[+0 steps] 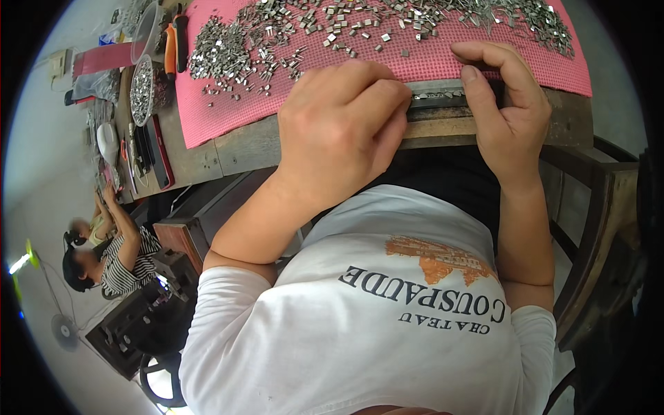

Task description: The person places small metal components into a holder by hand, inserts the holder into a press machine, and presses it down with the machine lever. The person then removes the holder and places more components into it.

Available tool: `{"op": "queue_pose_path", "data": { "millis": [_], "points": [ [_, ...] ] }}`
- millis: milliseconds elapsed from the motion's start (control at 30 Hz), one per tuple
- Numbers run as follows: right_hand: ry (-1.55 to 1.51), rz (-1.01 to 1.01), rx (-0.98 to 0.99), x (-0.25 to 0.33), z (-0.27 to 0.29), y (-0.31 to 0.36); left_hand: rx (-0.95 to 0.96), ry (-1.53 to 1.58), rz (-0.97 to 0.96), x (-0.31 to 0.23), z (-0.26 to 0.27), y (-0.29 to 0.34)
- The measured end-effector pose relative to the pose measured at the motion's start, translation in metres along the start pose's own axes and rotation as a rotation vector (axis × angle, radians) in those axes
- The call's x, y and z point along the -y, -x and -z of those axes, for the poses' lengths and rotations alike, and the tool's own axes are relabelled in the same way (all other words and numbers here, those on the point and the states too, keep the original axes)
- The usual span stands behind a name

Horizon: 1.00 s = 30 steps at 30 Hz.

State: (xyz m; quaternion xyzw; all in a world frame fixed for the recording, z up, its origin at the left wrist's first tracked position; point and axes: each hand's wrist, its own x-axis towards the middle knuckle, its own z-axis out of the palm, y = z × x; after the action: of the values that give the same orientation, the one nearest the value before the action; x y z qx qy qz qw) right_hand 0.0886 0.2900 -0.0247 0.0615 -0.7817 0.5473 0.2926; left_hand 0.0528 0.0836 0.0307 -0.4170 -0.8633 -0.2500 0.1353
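Observation:
A pink textured mat (207, 123) covers the wooden bench, with many small silvery metal parts (225, 59) scattered over it, some with thin wire leads. At the mat's near edge lies a narrow dark and grey bar (449, 86) bearing a row of small metal pieces. My left hand (339, 128) is closed in a pinch at the bar's left part. Its fingertips are mostly hidden, and what they hold does not show. Around the bar's right end curves my right hand (510, 114), thumb and forefinger apart with nothing seen between them.
Orange-and-black handled pliers (176, 45) lie left of the mat, beside a clear tub (142, 90) of small metal parts. Other tools and bags crowd the bench's left end. A wooden chair (609, 207) stands at right. Two people (128, 256) sit farther left.

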Motion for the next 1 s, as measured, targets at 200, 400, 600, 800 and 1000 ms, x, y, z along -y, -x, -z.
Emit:
{"op": "queue_pose_path", "data": {
  "millis": [200, 400, 600, 800, 1000],
  "points": [
    [0.013, -0.048, 0.049, 0.002, 0.008, 0.000, -0.026, 0.184, 0.195, 0.012, 0.015, 0.002],
    [0.015, -0.177, 0.233, 0.026, 0.013, -0.021, -0.157, -0.183, 0.217, 0.075, 0.028, 0.021],
    [0.365, 0.238, 0.398, 0.041, -0.017, -0.049, -0.091, -0.275, 0.199, 0.086, 0.029, 0.028],
    [0.450, 0.314, 0.581, 0.035, -0.061, -0.073, -0.146, -0.327, 0.110, 0.097, 0.016, 0.027],
    [0.632, 0.352, 0.678, 0.039, -0.089, -0.091, -0.247, -0.201, 0.122, 0.090, 0.026, 0.033]
  ]
}}
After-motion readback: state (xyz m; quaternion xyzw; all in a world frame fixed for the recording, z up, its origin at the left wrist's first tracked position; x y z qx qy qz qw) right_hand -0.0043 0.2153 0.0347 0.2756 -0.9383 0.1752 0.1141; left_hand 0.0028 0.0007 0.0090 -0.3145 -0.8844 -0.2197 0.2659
